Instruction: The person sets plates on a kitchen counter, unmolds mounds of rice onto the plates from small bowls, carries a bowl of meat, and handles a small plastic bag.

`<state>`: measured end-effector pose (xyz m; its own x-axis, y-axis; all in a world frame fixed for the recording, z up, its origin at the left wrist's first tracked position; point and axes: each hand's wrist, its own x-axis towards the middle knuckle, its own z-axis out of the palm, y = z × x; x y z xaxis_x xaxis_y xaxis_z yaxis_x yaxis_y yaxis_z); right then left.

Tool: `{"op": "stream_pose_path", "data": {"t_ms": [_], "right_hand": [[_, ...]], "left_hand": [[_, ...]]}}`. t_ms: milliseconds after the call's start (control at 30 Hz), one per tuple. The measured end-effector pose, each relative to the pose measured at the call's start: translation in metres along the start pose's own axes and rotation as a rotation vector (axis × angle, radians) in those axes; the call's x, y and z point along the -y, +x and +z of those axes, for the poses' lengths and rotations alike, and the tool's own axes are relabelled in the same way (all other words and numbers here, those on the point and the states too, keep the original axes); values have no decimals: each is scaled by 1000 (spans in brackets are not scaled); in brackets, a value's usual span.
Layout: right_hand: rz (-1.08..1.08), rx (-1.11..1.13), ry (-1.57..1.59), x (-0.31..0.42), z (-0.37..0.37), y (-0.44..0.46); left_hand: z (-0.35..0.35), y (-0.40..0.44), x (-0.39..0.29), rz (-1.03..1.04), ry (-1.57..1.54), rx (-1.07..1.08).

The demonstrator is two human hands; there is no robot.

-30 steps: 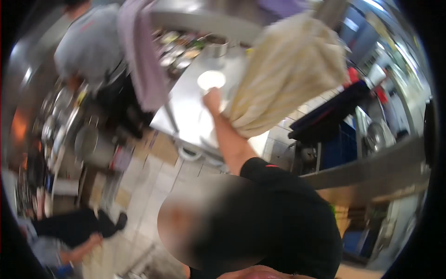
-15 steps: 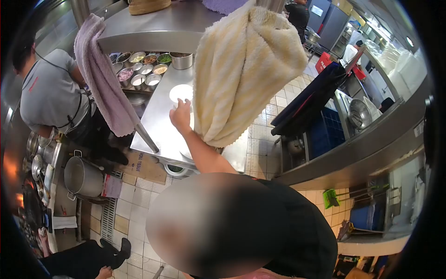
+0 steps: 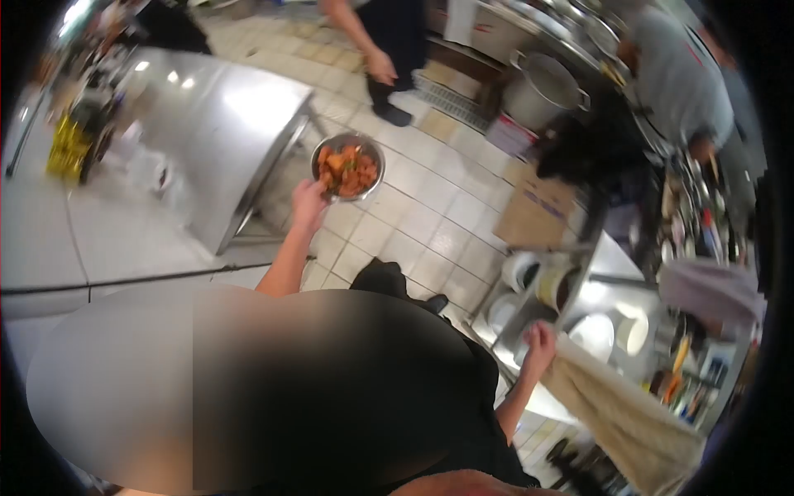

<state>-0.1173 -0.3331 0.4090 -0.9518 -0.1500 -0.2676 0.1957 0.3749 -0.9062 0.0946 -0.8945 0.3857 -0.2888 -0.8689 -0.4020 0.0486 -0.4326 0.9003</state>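
My left hand is stretched out over the floor, with its fingers closed on the rim of a round metal bowl. Inside the bowl lie orange-red chunks of food with bits of green. On the other side, my right hand is beside the steel counter, at the upper end of a hanging beige towel. Its fingers look bent but are blurred, and whether they touch the towel cannot be made out. White plates lie on the counter just past that hand.
A bare steel table stands at the left, with a clear plastic bag near it. One person in dark clothes stands ahead; another in a grey shirt works at upper right. A large pot and flattened cardboard are ahead right.
My view has swung left, so the counter and the grey-shirted person now appear at the right. The hand over the white plate has drawn back. The bowl of food has come into view.
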Motion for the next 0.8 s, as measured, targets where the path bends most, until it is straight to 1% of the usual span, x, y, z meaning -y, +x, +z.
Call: {"op": "stream_pose_path", "data": {"t_ms": [33, 67, 133, 167, 200, 233, 267, 300, 333, 367, 433, 467, 533, 567, 600, 633, 667, 700, 733, 767, 800], "right_hand": [[73, -25, 36, -25, -2, -19], [156, -63, 66, -35, 4, -23], [218, -124, 82, -29, 13, -47], [251, -160, 99, -28, 20, -59], [275, -244, 119, -32, 20, -62], [255, -374, 189, -32, 22, -62], [240, -520, 265, -36, 19, -62], [214, -498, 271, -48, 5, -54], [196, -520, 279, -66, -19, -54], [179, -490, 285, -74, -37, -53], [95, -682, 156, -59, -35, -68], [62, -779, 83, -52, -37, -73], [-81, -1148, 134, -25, -30, -54], [-157, -1324, 136, -12, -28, -47], [-305, -1263, 281, 43, -16, -57], [-160, -1424, -21, 41, -18, -54], [-276, -1501, -116, 49, -22, -55], [-225, -1554, 23, 45, -25, -55], [-157, -1600, 164, 40, -39, -51], [-158, -1575, 251, 42, -37, -60], [-166, -1547, 342, 45, -34, -71]], "left_hand": [[-17, 18, -6, 21, -29, -47], [-25, 43, -12, 33, -51, -85], [-42, 63, -41, 92, -145, -202], [-55, 83, -46, 85, -189, -261], [-71, 104, -52, 83, -230, -322], [-92, 124, -57, 83, -266, -376], [-119, 149, -54, 101, -246, -368], [-142, 182, -49, 109, -221, -332], [-165, 197, -39, 160, -182, -249], [-192, 210, -27, 180, -78, -97], [-234, 232, -4, 259, 120, 205], [-177, 183, -46, -168, -90, -78], [-140, 170, -41, -113, 57, -92], [-136, 200, 4, -142, 231, 11], [-134, 227, 47, -154, 405, 119], [-92, 188, 73, -221, 430, 325], [-42, 138, 93, -281, 456, 545], [11, 81, 110, -327, 477, 758], [78, -11, 94, -366, 471, 887], [119, -75, 101, -281, 528, 1081], [155, -135, 91, -206, 544, 1342]]}}
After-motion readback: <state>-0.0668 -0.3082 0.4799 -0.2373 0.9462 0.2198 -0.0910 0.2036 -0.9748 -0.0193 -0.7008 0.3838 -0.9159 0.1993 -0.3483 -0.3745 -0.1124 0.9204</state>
